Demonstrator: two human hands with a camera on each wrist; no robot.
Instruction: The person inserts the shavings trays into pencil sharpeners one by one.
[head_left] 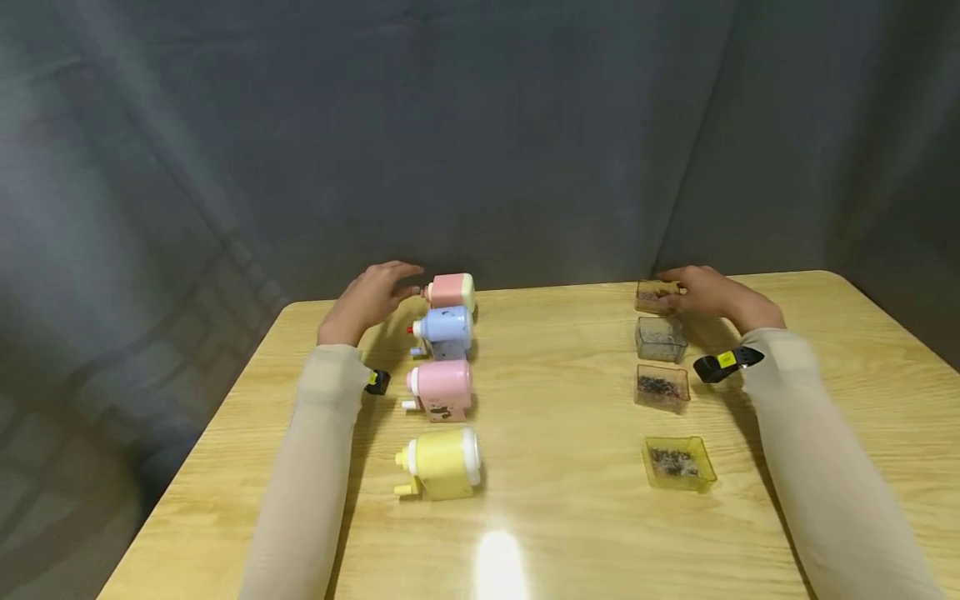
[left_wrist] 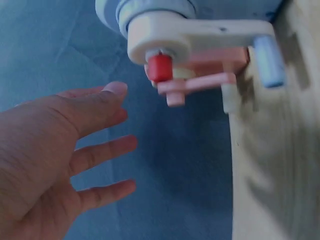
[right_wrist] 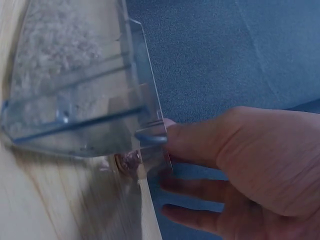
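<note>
The left hand (head_left: pixel 371 298) hovers with fingers spread and relaxed, holding nothing, just beside the crank of the farthest pink plastic pencil sharpener (head_left: pixel 452 292), at the far end of a row with a blue sharpener (head_left: pixel 444 331), a second pink sharpener (head_left: pixel 442 389) and a yellow sharpener (head_left: pixel 442 462). The right hand (head_left: pixel 708 293) touches the farthest clear shavings drawer (head_left: pixel 655 297) at the far table edge; whether its fingers pinch it I cannot tell. Three more shavings drawers (head_left: pixel 660 388) line up nearer on the wooden table (head_left: pixel 562 500). A firm, level grip on that drawer would likely keep the shavings from spilling.
</note>
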